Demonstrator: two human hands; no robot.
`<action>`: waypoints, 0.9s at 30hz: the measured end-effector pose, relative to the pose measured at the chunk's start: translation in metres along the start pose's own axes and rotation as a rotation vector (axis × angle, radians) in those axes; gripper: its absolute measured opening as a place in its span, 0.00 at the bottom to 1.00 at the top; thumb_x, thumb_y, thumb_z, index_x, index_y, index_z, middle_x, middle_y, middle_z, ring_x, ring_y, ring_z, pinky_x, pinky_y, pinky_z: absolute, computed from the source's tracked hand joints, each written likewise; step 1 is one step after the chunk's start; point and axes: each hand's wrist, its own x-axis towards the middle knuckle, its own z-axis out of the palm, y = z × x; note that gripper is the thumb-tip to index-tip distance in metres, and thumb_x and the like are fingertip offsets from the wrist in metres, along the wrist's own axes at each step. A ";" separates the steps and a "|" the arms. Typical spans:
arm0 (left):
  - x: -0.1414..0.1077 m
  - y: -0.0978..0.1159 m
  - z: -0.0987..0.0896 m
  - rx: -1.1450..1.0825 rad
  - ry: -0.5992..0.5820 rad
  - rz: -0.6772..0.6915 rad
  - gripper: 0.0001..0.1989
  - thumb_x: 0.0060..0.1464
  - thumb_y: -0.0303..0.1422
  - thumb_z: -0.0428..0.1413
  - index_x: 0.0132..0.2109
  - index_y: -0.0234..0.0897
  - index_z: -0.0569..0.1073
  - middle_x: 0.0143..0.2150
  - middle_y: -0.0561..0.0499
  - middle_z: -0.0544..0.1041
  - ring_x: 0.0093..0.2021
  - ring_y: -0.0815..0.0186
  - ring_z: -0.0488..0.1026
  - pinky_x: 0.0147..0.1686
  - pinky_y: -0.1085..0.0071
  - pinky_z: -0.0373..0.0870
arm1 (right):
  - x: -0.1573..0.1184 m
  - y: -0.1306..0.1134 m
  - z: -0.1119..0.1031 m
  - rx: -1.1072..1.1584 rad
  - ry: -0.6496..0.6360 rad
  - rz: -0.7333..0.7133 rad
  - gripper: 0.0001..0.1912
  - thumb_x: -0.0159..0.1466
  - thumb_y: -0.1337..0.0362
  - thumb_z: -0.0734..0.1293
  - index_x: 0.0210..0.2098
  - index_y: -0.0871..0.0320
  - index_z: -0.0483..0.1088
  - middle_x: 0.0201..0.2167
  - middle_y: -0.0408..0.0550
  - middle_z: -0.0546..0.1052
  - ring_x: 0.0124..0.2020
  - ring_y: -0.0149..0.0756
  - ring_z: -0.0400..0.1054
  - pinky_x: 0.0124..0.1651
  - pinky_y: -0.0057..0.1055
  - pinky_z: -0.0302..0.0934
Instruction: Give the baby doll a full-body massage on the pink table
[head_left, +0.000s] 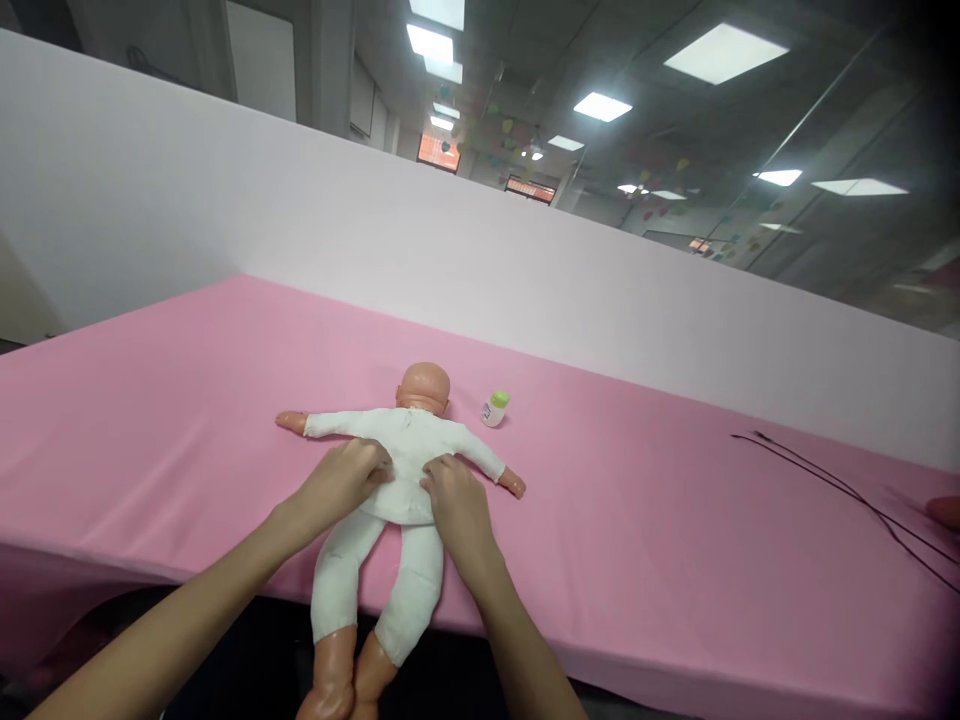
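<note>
A baby doll [409, 440] with a white cloth body lies face down, its bald head away from me and its arms spread. Its lower legs hang over the table's near edge. On the left side of its back is my left hand [354, 475], closed with curled fingers against the white cloth. My right hand [457, 495] is closed in the same way on the right side of the back. Both sets of fingertips touch the doll and are partly hidden. A small clear bottle with a green cap [495, 409] stands right of the doll's head.
A pink cloth [637, 520] covers the table. Behind it rises a white partition [450, 250]. Thin black cables [847, 487] lie at the right, near a brownish-orange object [943, 512] cut off by the view's edge.
</note>
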 end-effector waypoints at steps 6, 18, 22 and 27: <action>-0.021 0.022 0.016 0.173 -0.096 -0.077 0.13 0.59 0.19 0.51 0.31 0.38 0.75 0.38 0.44 0.79 0.40 0.54 0.75 0.36 0.63 0.63 | -0.024 -0.020 0.017 -0.134 -0.076 0.005 0.15 0.70 0.78 0.61 0.40 0.58 0.77 0.42 0.52 0.80 0.45 0.43 0.74 0.42 0.35 0.62; 0.060 -0.005 -0.009 0.023 0.129 -0.099 0.08 0.63 0.28 0.53 0.43 0.35 0.77 0.45 0.43 0.80 0.43 0.58 0.77 0.41 0.66 0.65 | 0.050 0.013 -0.012 0.069 0.166 0.092 0.09 0.71 0.71 0.65 0.47 0.60 0.76 0.50 0.55 0.81 0.53 0.46 0.72 0.53 0.35 0.63; 0.083 -0.008 0.020 0.111 0.085 -0.146 0.09 0.60 0.24 0.54 0.46 0.33 0.77 0.45 0.39 0.82 0.46 0.52 0.78 0.42 0.63 0.65 | 0.075 0.010 0.019 0.013 0.129 0.151 0.16 0.71 0.78 0.57 0.44 0.61 0.76 0.47 0.57 0.81 0.48 0.43 0.74 0.49 0.34 0.64; 0.088 -0.007 0.028 0.187 0.030 -0.180 0.11 0.60 0.23 0.51 0.43 0.34 0.78 0.44 0.38 0.82 0.47 0.50 0.78 0.44 0.60 0.65 | 0.077 0.017 0.031 0.017 0.119 0.182 0.18 0.70 0.79 0.56 0.40 0.61 0.77 0.44 0.57 0.82 0.44 0.42 0.75 0.44 0.33 0.62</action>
